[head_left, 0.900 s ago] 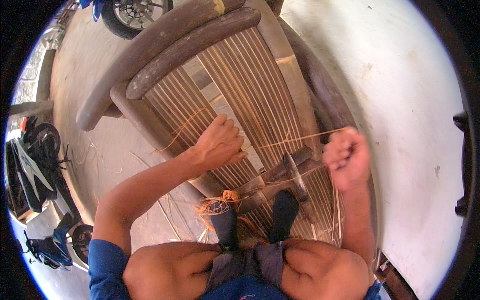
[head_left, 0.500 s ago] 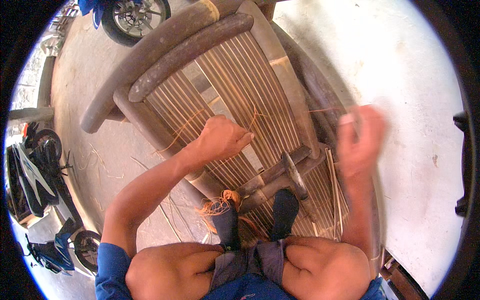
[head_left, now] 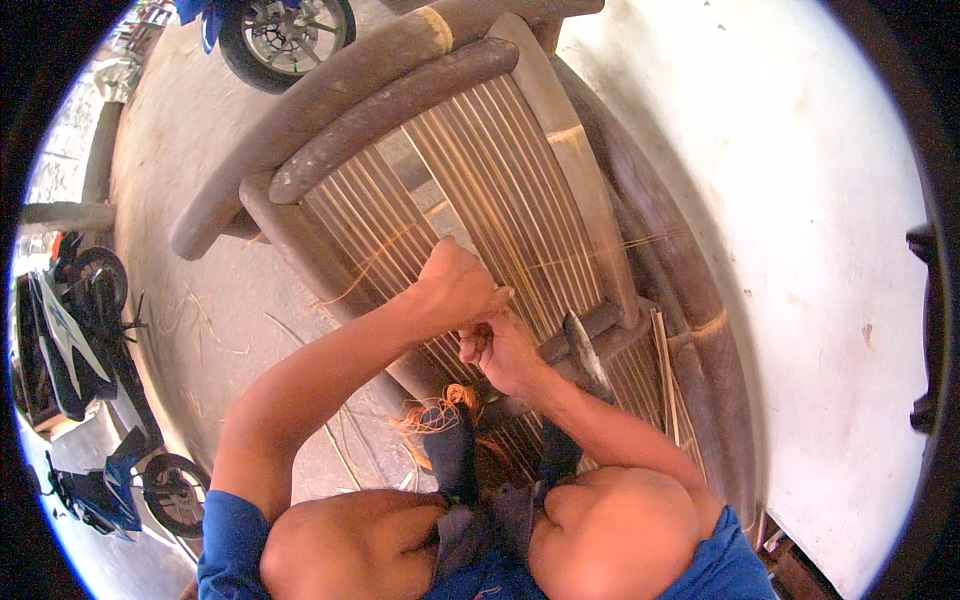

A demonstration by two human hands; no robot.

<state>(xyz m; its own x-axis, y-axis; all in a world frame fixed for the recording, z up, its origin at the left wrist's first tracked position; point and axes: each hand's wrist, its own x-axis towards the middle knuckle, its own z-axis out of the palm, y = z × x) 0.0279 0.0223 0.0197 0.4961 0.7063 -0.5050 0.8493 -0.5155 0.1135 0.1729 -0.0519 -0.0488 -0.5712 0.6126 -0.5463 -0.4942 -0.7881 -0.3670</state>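
Both hands meeting over slatted bamboo frame (head_left: 520,190): left hand (head_left: 455,290) curled shut, right hand (head_left: 500,350) pinching thin orange-tan binding strand (head_left: 590,252) strung across slats. Likely light, pliant, splinter-prone; best gripped close to slats. Loose coil (head_left: 440,410) near feet.

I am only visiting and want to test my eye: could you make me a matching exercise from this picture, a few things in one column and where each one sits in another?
Things:
1. left hand
2. right hand
3. blue motorcycle with a spoked wheel
4. bundle of orange fibre strands

Places:
A. at the top edge of the picture, on the concrete floor
B. just below the other hand, over the slats
C. closed in a fist on the brown slatted bamboo frame
D. beside the dark sandalled foot, near the knees

Pairs: 1-C, 2-B, 3-A, 4-D
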